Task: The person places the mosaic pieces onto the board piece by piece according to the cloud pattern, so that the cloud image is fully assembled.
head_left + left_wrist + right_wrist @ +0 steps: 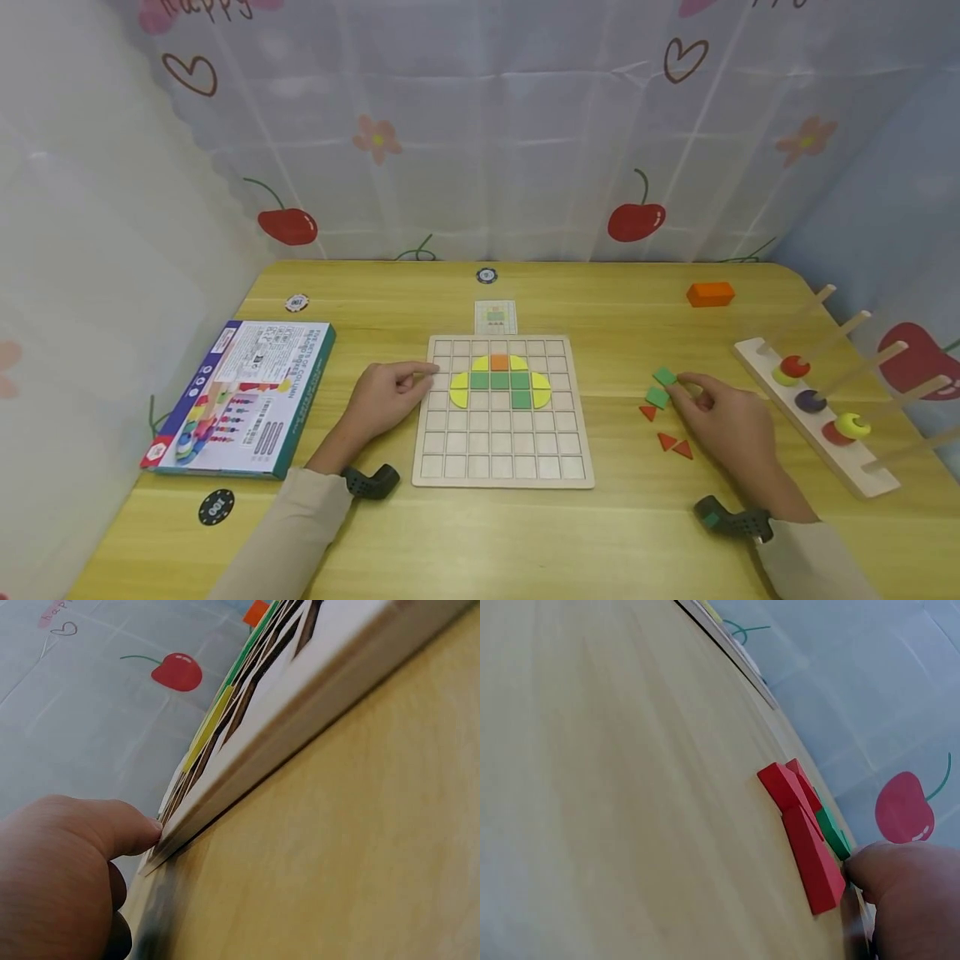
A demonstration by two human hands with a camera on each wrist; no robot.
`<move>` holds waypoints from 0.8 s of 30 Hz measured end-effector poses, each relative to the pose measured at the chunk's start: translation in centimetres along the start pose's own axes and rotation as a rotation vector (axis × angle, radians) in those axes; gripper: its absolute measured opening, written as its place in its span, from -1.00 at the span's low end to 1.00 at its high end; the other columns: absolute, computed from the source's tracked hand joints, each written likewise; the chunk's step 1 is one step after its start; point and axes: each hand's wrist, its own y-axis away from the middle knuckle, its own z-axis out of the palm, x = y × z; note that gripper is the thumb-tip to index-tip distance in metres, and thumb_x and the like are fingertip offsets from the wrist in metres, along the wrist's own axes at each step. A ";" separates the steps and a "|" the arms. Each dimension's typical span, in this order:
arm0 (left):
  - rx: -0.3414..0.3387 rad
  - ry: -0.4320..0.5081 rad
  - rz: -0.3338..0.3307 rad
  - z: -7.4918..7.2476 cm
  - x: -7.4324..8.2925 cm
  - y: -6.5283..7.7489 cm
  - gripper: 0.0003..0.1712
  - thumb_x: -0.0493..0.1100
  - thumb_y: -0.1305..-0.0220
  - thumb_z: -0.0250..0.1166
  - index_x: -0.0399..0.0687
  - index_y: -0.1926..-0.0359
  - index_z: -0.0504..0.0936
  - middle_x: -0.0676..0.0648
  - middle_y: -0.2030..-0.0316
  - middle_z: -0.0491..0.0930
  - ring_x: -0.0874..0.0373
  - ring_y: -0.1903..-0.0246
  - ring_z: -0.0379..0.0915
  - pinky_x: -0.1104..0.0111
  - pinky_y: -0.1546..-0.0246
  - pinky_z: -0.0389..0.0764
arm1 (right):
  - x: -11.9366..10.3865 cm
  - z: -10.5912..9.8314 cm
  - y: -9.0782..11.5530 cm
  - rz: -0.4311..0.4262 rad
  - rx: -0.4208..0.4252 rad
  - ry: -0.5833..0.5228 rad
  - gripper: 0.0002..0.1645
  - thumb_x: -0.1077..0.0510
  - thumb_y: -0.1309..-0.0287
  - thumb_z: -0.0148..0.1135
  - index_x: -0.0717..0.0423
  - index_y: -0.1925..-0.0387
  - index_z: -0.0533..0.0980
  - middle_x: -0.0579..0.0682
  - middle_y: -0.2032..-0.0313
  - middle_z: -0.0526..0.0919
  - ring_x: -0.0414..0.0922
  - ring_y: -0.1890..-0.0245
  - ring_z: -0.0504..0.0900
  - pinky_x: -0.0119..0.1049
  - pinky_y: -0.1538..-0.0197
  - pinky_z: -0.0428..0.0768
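Observation:
A square wooden grid board (pixel 480 444) lies mid-table, with yellow quarter-round pieces (pixel 459 398), green squares (pixel 498 381) and an orange square (pixel 499 362) set in its cells. My left hand (pixel 388 396) touches the board's left edge with its fingertips; in the left wrist view the thumb (pixel 131 829) meets that edge. Right of the board, my right hand (pixel 723 421) pinches the corner of a green square tile (pixel 664 377). Another green square (pixel 657 397) and red triangles (pixel 667 442) lie just beside it. The right wrist view shows the red triangles (pixel 814 862) standing close to the thumb (pixel 907 881).
Behind the board is a small pattern card (pixel 495 317). A boxed game (pixel 243 396) lies left, near poker chips (pixel 216 507). On the right stands a peg rack (pixel 817 425) with coloured beads; an orange block (pixel 710 294) lies farther back.

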 end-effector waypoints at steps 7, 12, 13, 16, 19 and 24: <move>-0.005 0.000 -0.008 -0.1 0.0 0.0 -0.80 -0.07 -0.40 0.35 0.13 0.02 0.81 0.15 0.76 0.18 0.26 0.72 0.04 0.37 0.57 0.16 | -0.3 0.2 -0.1 -0.024 0.020 0.005 -0.63 0.01 -0.20 0.45 0.20 0.09 0.71 -0.20 0.71 0.43 -0.25 0.73 0.23 -0.30 0.65 0.18; -0.006 -0.007 -0.001 -0.2 0.0 -0.1 -0.79 -0.07 -0.40 0.35 0.12 0.01 0.81 0.14 0.77 0.18 0.26 0.73 0.04 0.37 0.58 0.15 | -0.2 0.3 -0.1 -0.019 0.020 -0.001 -0.64 0.01 -0.18 0.47 0.20 0.13 0.71 -0.21 0.72 0.41 -0.27 0.73 0.21 -0.30 0.66 0.18; -0.006 -0.007 0.001 -0.2 0.0 -0.1 -0.79 -0.07 -0.40 0.35 0.12 0.00 0.81 0.14 0.76 0.18 0.26 0.73 0.04 0.37 0.58 0.15 | -0.2 0.3 -0.1 -0.018 0.020 -0.003 -0.64 0.01 -0.17 0.48 0.20 0.13 0.71 -0.21 0.72 0.41 -0.26 0.73 0.22 -0.30 0.66 0.19; -0.005 -0.008 0.005 -0.2 0.0 -0.1 -0.79 -0.08 -0.40 0.35 0.12 0.00 0.81 0.14 0.76 0.18 0.26 0.73 0.04 0.37 0.58 0.14 | -0.3 0.3 -0.2 -0.014 0.017 -0.012 -0.65 0.01 -0.16 0.48 0.20 0.15 0.71 -0.20 0.72 0.41 -0.24 0.73 0.24 -0.30 0.66 0.20; -0.005 -0.012 0.005 -0.2 -0.1 -0.1 -0.78 -0.07 -0.40 0.35 0.13 0.00 0.81 0.15 0.76 0.18 0.27 0.73 0.04 0.38 0.58 0.14 | -0.3 0.2 -0.2 0.009 0.011 -0.033 -0.64 -0.02 -0.18 0.47 0.19 0.17 0.71 -0.19 0.72 0.40 -0.21 0.74 0.26 -0.30 0.66 0.21; -0.002 -0.001 0.014 0.0 -0.2 -0.1 -0.79 -0.07 -0.40 0.35 0.12 0.01 0.81 0.15 0.76 0.18 0.27 0.73 0.03 0.38 0.58 0.14 | -0.7 0.0 -0.1 0.080 0.027 -0.117 -0.66 -0.07 -0.22 0.44 0.13 0.20 0.73 -0.16 0.71 0.38 -0.21 0.74 0.27 -0.32 0.68 0.17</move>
